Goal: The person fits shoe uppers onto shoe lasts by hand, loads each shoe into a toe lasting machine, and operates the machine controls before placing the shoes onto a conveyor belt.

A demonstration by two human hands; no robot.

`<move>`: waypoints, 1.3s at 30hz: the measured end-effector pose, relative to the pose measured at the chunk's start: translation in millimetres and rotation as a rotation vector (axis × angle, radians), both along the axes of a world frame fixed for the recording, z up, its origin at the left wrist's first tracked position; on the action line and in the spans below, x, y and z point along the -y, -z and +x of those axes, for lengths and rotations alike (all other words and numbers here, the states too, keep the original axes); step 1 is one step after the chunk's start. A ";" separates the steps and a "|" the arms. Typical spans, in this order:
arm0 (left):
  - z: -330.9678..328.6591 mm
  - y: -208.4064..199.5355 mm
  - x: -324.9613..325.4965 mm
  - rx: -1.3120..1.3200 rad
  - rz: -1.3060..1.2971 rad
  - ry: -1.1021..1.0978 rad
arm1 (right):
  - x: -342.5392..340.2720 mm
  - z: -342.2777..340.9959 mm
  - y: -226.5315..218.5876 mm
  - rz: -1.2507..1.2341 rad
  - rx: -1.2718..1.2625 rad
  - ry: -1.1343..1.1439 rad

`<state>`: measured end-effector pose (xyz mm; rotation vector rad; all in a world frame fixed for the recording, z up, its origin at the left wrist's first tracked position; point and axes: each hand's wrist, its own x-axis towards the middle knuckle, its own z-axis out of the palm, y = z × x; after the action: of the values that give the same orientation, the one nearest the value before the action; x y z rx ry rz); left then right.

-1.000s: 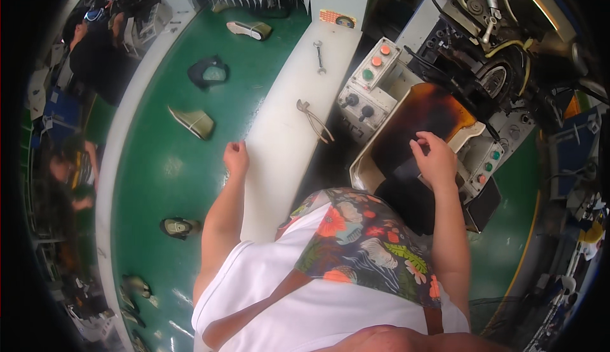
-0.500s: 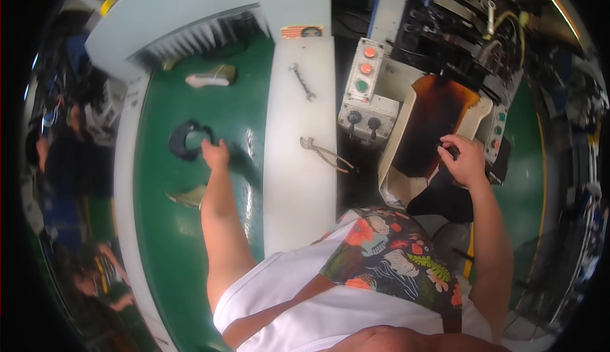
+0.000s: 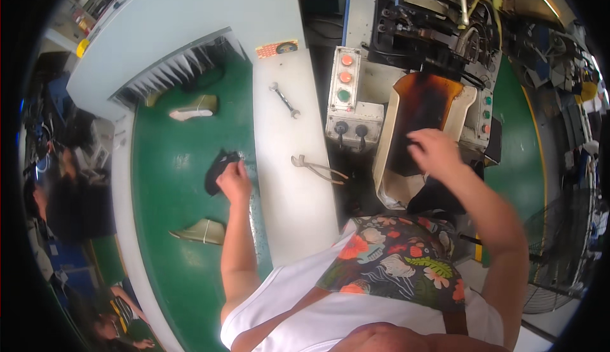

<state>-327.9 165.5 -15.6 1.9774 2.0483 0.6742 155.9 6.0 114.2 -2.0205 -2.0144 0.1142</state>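
Far L: green belt (image 3: 159, 187) w/ shoe (image 3: 194, 107) nr strip curtain (image 3: 213, 53), another shoe (image 3: 203, 231) nearer wearer. Dark piece (image 3: 219, 169) betw. them at belt's R side, right at L hand (image 3: 234, 179). Chg: ~0.5 s ago it lay ring-shaped, fingers at its edge; now bunched & nearer bench (image 3: 289, 212). Judged: picked up. L fingers pinched, apparently on piece; contact partly hidden.

Bench: wrench (image 3: 284, 100), pliers (image 3: 318, 168), neither touched.

R of panel (image 3: 344, 82): cream tray (image 3: 383, 161), amber-to-black sheet (image 3: 419, 114) inside; black cloth (image 3: 438, 198) at near end. R hand (image 3: 435, 152) above tray, fingers loosely bent, thumb apart, no object seen in them.
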 end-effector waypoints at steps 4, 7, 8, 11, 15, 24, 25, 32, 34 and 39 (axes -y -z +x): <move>69.1 -49.2 73.8 0.396 -0.035 0.344 | -30.5 -127.5 -3.3 -0.011 -0.333 -0.535; 92.9 -96.8 124.3 0.415 -0.085 0.619 | -21.8 -185.7 25.0 -0.106 -0.392 -0.692; 89.9 -106.2 132.4 0.501 -0.074 0.664 | -20.2 -193.4 37.7 -0.231 -0.435 -0.722; 34.1 -75.7 137.4 0.646 0.084 0.319 | -16.5 -188.2 -7.5 -0.840 -0.626 -0.559; -54.3 -41.4 130.8 0.727 0.086 -0.247 | 8.1 -142.7 0.7 -0.661 -0.860 -0.584; 122.6 -8.0 126.2 -0.144 -0.380 0.688 | 51.3 -76.5 -33.4 -0.607 -1.587 -0.096; 137.4 -0.1 119.0 -0.253 -0.408 0.707 | 58.7 -76.9 -33.2 -0.472 -1.668 -0.044; 142.5 61.9 10.1 -0.367 -0.202 0.512 | 114.1 -52.6 -32.9 -0.080 -1.796 0.298; 133.8 66.5 -30.3 -0.229 -0.092 0.507 | 125.5 -48.8 -32.3 -0.101 -1.847 0.388; 34.0 58.0 -80.2 -0.039 0.149 0.205 | 133.6 -48.7 -27.2 -0.420 -1.812 0.584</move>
<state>-294.0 245.6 -73.6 2.2608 1.8288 0.7684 107.2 -127.6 141.4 -1.3563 -0.2458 1.5709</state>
